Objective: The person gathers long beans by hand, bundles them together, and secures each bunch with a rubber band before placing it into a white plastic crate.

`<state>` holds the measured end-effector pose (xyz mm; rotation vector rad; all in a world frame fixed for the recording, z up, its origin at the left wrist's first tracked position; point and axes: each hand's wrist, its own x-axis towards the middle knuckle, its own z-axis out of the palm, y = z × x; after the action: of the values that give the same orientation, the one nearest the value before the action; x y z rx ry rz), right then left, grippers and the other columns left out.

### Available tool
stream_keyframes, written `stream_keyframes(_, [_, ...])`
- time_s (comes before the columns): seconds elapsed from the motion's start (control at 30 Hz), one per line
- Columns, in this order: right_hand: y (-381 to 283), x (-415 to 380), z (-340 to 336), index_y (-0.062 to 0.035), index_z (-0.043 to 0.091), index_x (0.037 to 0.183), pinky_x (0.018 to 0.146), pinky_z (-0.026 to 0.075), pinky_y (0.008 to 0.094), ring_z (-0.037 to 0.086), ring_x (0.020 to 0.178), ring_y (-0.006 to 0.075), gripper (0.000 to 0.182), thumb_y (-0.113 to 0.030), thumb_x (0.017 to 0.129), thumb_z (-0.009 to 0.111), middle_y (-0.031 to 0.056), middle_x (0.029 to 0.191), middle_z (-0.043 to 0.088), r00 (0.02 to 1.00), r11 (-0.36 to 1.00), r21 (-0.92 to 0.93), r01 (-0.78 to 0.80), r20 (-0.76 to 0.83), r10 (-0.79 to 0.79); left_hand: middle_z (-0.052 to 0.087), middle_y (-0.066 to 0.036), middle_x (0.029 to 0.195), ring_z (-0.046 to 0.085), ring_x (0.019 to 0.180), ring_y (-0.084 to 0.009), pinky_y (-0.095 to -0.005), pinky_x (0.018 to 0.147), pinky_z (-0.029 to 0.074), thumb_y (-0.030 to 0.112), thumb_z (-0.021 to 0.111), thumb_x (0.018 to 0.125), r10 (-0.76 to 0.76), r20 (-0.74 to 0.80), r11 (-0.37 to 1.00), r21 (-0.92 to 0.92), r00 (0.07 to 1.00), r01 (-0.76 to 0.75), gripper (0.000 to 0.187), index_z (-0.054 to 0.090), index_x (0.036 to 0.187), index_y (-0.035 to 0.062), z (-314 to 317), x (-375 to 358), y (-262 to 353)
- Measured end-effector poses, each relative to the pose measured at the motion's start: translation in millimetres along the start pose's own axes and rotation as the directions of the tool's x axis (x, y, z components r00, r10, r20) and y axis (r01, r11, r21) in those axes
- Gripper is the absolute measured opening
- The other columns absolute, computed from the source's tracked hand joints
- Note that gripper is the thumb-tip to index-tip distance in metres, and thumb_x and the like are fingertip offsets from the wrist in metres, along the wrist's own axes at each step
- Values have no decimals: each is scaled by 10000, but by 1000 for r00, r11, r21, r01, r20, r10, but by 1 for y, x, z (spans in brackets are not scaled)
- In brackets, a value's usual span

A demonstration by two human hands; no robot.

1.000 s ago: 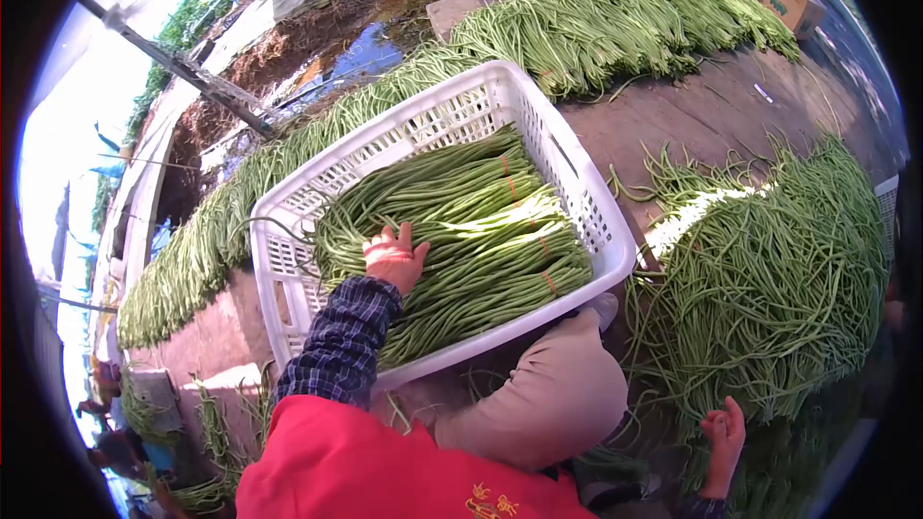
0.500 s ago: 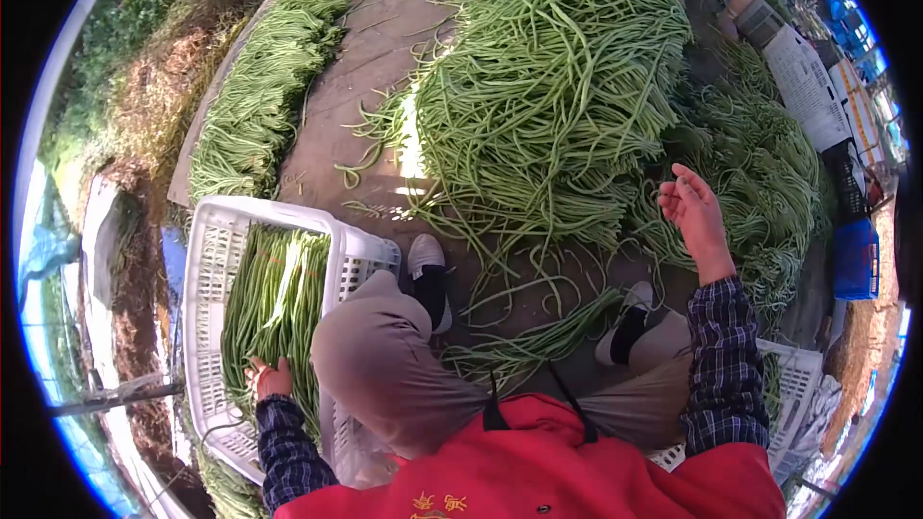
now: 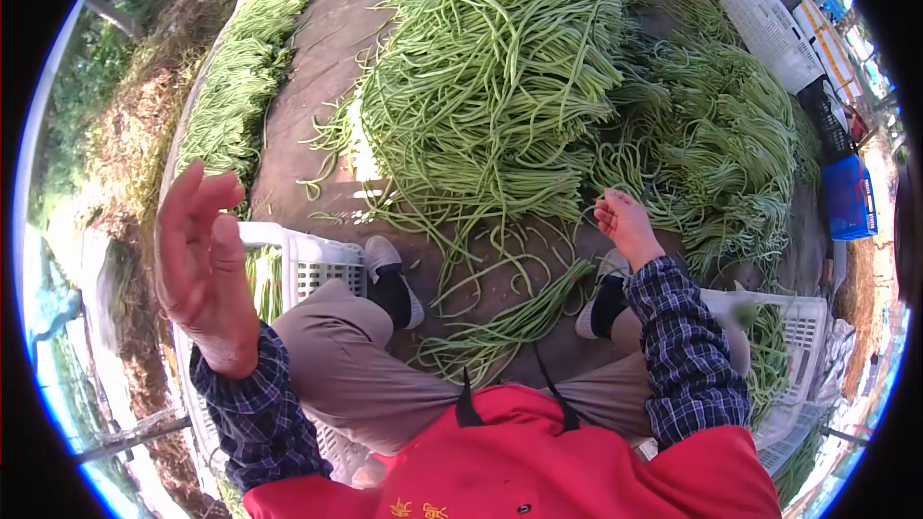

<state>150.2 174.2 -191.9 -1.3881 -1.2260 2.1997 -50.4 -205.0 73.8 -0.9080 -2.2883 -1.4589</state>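
My left hand [image 3: 207, 274] is raised at the left, above the white crate [image 3: 322, 248], its fingers apart and holding nothing. Behind it, part of the green long beans [image 3: 263, 281] in that crate shows. My right hand [image 3: 625, 221] is in front of my right shin, fingers curled; whether anything small is in them I cannot make out. Near it lies the large pile of long beans [image 3: 500, 86]. A smaller bunch of beans [image 3: 519, 327] lies on the ground between my feet.
A row of beans [image 3: 245, 67] runs along the left. Another pile [image 3: 731, 135] lies at the right. Farther right are a white crate [image 3: 769, 29], a black crate [image 3: 825, 115] and a blue crate [image 3: 848, 197]. Beside my right knee stands a white crate [image 3: 803, 327] with beans. Part of a person shows top right.
My left hand has risen from the beans in the left crate, toward the camera. My right hand has moved down and left. The view has shifted to the right.
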Motion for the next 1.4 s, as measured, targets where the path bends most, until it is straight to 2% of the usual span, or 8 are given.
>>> stream_keyframes(0.1, [9, -2, 12, -125, 541, 992, 597, 479, 250, 586, 724, 96, 219, -293, 871, 611, -7, 853, 601, 998, 998, -53, -45, 47, 48, 634, -125, 921, 615, 794, -235, -305, 638, 488, 82, 666, 785, 495, 172, 835, 178, 852, -521, 371, 552, 1126, -8, 48, 17, 16])
stream_keyframes(0.17, [14, 0, 14, -118, 541, 1013, 607, 476, 247, 580, 737, 96, 239, -295, 869, 613, -6, 865, 597, 996, 995, -87, -58, 65, 64, 628, -118, 872, 605, 717, -253, -318, 589, 482, 65, 677, 756, 623, 269, 737, 113, 735, -666, 360, 562, 1090, -4, 75, 24, 10])
stream_keyframes(0.57, [71, 94, 41, -87, 533, 909, 581, 436, 266, 530, 668, 123, 184, -251, 866, 605, 22, 813, 557, 941, 941, 151, -302, -109, 319, 619, -114, 791, 584, 649, -265, -335, 558, 478, 97, 700, 734, 335, 337, 917, 100, 880, -387, 351, 583, 1049, -4, 86, 19, -39])
stream_keyframes(0.7, [87, 138, 44, -33, 503, 1019, 524, 398, 216, 446, 702, 137, 293, -227, 848, 641, 85, 955, 522, 928, 909, 277, -312, -117, 354, 616, -111, 784, 582, 647, -260, -332, 556, 480, 116, 705, 737, 283, 377, 923, 141, 882, -357, 351, 585, 1046, -1, 81, 23, -47])
stream_keyframes(0.83, [84, 144, 57, -117, 522, 1039, 540, 366, 222, 446, 768, 142, 316, -237, 804, 697, 55, 979, 506, 906, 904, 247, -350, -158, 394, 617, -107, 781, 584, 639, -254, -328, 552, 481, 124, 712, 722, 264, 379, 928, 151, 887, -341, 361, 589, 1037, -3, 77, 24, -54])
stream_keyframes(0.9, [78, 141, 66, -151, 530, 906, 581, 364, 274, 421, 721, 124, 265, -292, 779, 714, -1, 818, 486, 856, 899, 313, -307, -321, 404, 617, -106, 782, 585, 637, -253, -328, 550, 482, 124, 716, 712, 266, 365, 932, 140, 892, -335, 366, 592, 1032, -4, 75, 24, -55])
stream_keyframes(1.23, [66, 152, 65, -194, 562, 819, 628, 331, 287, 455, 716, 104, 272, -346, 720, 765, -69, 697, 464, 887, 883, 299, -362, -179, 425, 613, -110, 781, 589, 638, -257, -333, 548, 484, 170, 696, 735, 235, 355, 936, 169, 905, -309, 345, 591, 1019, 5, 63, 19, -61])
stream_keyframes(1.4, [56, 142, 100, -121, 519, 1147, 813, 420, 335, 528, 978, 164, 427, -207, 781, 723, 13, 1069, 563, 998, 979, 198, 52, -48, -43, 606, -121, 765, 584, 621, -272, -347, 546, 481, 171, 694, 760, 236, 376, 938, 155, 896, -312, 355, 569, 1046, 4, 64, 21, -61])
